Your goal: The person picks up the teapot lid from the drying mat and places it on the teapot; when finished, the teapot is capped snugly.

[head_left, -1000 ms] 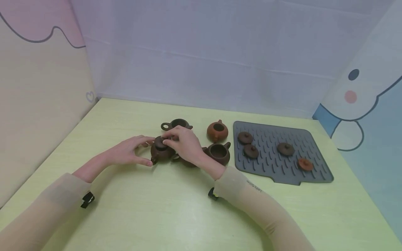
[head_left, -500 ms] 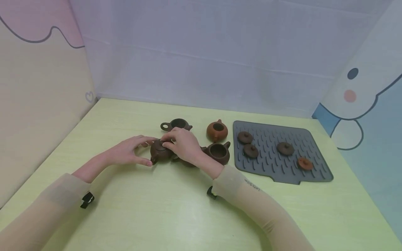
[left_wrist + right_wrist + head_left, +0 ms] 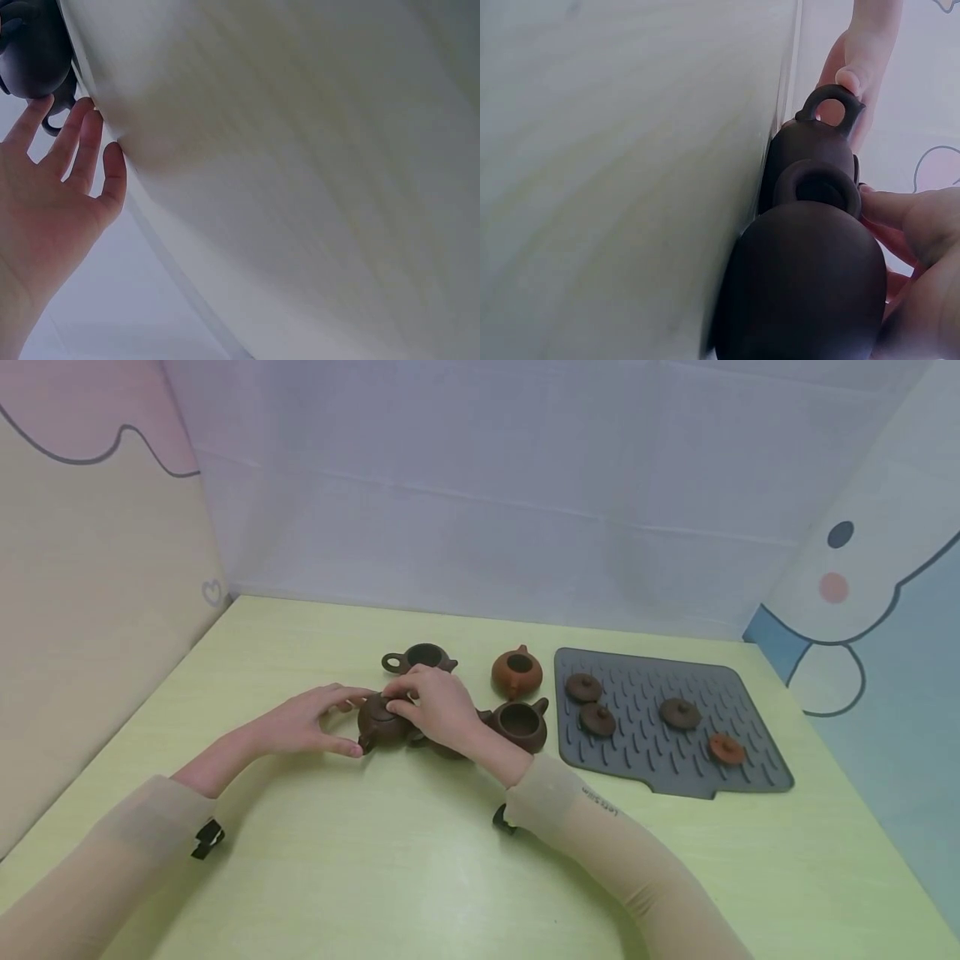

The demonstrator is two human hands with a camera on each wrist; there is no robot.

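A dark brown teapot [image 3: 381, 732] stands left of the middle of the table, its lid [image 3: 377, 703] seated flush in the top opening. My right hand [image 3: 442, 708] pinches the lid's knob from above with thumb and fingertips. At the pot's left side lies my left hand [image 3: 300, 724], fingers spread, the fingertips right at the body. The left wrist view shows that hand [image 3: 64, 169] with loosely straight fingers beside the dark pot [image 3: 37, 52]. In the right wrist view, another lidless-looking pot [image 3: 802, 285] fills the foreground; in the head view my right forearm partly covers it.
Behind stand an open dark teapot [image 3: 425, 656] and an open reddish teapot [image 3: 517, 673]. Another open brown pot [image 3: 521, 727] sits right of my right wrist. Several lids, one of them an orange lid [image 3: 727, 748], lie on the grey ribbed mat [image 3: 637, 768] at right.
A second ago the lid sat raised and tilted over the opening; my right hand has lowered it into the pot. The left hand has stayed in place.
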